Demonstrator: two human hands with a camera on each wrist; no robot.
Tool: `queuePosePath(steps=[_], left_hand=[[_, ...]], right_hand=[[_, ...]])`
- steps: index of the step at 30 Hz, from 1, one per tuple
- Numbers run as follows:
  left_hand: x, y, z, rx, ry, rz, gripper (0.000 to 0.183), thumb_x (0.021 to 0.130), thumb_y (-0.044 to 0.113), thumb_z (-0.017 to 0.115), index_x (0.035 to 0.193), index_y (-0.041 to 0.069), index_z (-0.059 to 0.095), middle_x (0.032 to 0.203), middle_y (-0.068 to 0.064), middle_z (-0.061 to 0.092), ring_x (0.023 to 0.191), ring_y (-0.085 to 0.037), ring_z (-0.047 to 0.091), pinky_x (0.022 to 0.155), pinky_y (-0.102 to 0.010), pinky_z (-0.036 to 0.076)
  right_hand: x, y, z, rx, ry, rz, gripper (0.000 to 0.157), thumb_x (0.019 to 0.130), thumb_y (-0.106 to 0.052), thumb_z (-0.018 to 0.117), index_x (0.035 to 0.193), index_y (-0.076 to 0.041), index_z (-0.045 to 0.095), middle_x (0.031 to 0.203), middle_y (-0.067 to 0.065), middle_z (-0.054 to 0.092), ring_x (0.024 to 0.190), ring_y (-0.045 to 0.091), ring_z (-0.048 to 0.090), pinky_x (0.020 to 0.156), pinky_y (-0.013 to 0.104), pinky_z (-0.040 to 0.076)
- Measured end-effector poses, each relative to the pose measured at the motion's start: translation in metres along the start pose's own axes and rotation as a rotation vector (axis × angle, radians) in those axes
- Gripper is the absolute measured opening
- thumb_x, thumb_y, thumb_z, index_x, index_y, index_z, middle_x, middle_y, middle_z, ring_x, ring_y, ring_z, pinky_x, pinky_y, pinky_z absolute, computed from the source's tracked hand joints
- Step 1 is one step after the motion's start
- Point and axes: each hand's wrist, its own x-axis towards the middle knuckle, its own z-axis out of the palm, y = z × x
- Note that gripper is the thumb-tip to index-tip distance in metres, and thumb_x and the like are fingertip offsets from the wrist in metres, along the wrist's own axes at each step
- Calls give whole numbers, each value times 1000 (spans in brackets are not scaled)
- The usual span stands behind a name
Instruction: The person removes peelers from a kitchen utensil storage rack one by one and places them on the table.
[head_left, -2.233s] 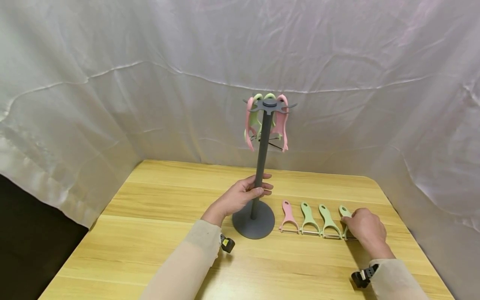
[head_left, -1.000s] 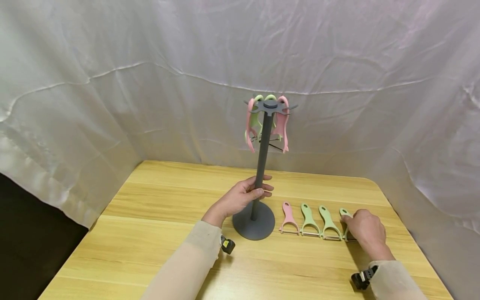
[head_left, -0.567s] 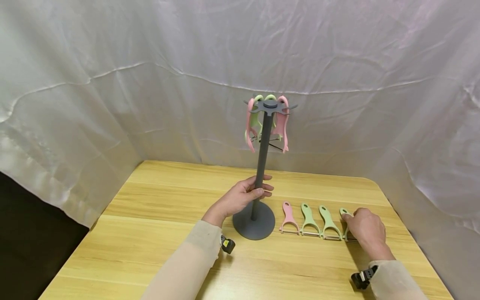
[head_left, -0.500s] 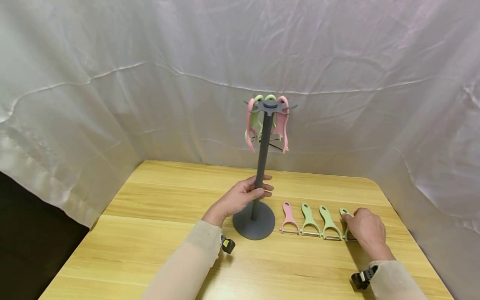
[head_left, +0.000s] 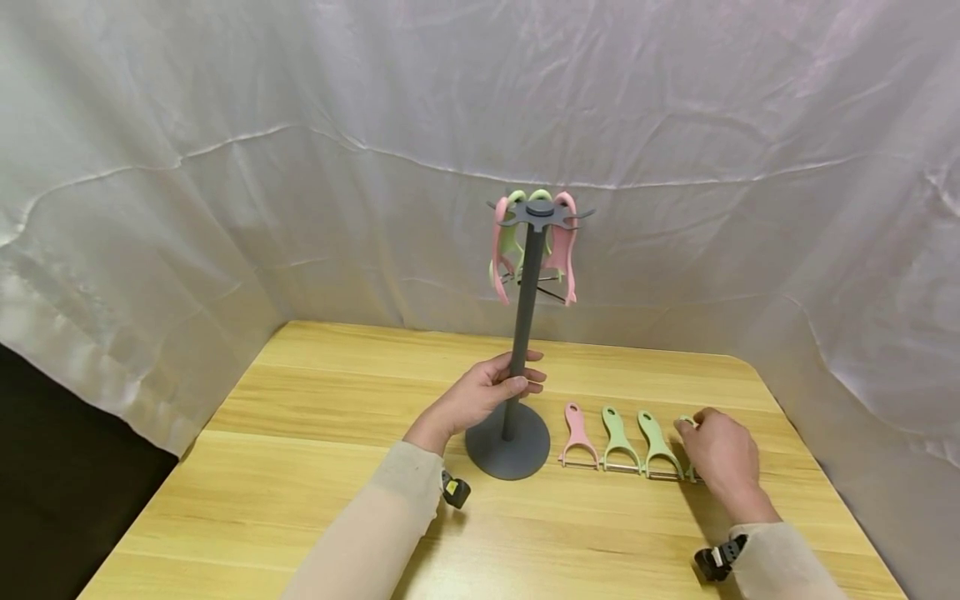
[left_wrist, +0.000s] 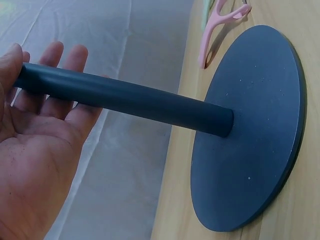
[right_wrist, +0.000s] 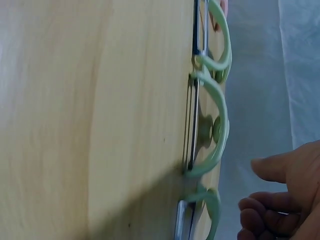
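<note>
In the head view my left hand (head_left: 480,396) holds the dark grey pole of a display stand (head_left: 525,308), a little above its round base. The left wrist view shows the thumb and fingers on opposite sides of the pole (left_wrist: 125,97). At the right, a row of Y-shaped peelers lies on the table: one pink peeler (head_left: 577,433) and green peelers (head_left: 617,437). My right hand (head_left: 722,454) is over the rightmost green peeler (head_left: 687,419), hiding most of it. In the right wrist view its thumb stands apart from loosely curled fingers, with nothing seen between them.
Pink peelers (head_left: 564,242) and green peelers (head_left: 510,237) hang from the hooks at the stand's top. The wooden table (head_left: 247,492) ends at a pale grey curtain (head_left: 375,225) behind and at the sides. A dark opening shows at the far left.
My right hand has shifted slightly up and left over the rightmost green peeler, after staying still on its handle. The left hand, stand and peelers have not visibly moved.
</note>
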Motion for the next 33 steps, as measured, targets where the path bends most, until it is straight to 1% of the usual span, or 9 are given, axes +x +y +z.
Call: queuePosePath(steps=[5,8,11,17,21,26,30,33], left_hand=[[-1,0,1,8,19,-3,44,111,16,55,155,14,52,141,-17,67,131,-29,67,111,-44,51],[-1,-1,1,17,29,-10,43,111,18,56,154,15,53,140,-15,68,130,-27,67,111,-42,52],[-2,-2,1,30,37,-16,42,111,20,56,153,15,55,140,-16,67,130,-26,67,111,-41,52],[-5,-5,3,36,59,-14,41,111,21,56,151,11,56,140,-17,67,132,-31,66,113,-40,50],[-7,-5,5,48,83,-14,41,112,23,54,150,8,57,139,-18,68,133,-35,64,114,-40,50],[-11,-5,8,87,122,-19,42,113,28,52,150,9,58,139,-17,69,131,-32,66,116,-44,48],[-16,-8,8,81,150,-31,45,113,30,50,151,7,57,143,-16,67,134,-31,64,118,-46,46],[-19,-10,8,78,173,-41,46,113,32,50,150,6,58,146,-17,65,135,-34,63,116,-46,48]], right_hand=[[-4,-16,2,59,74,-24,49,107,-35,57,128,9,65,114,26,74,99,51,68,81,62,53],[-8,-27,3,111,119,-42,46,107,-35,58,127,6,67,112,23,74,98,45,69,80,59,52],[-11,-39,5,166,158,-62,44,107,-34,60,127,3,69,109,21,74,95,41,69,79,56,52],[-18,-64,7,240,216,-114,39,106,-33,62,125,0,71,104,18,75,91,35,70,78,52,53],[-22,-79,8,283,232,-156,38,106,-31,63,124,1,72,104,17,75,94,35,70,80,53,54],[-25,-96,11,325,241,-207,37,107,-29,62,125,1,71,105,18,75,96,35,70,79,54,56],[-28,-110,13,344,238,-222,36,107,-29,61,126,0,71,107,18,75,98,35,71,81,54,57],[-29,-119,14,358,218,-225,36,108,-28,60,128,0,71,110,18,75,102,36,71,85,55,57]])
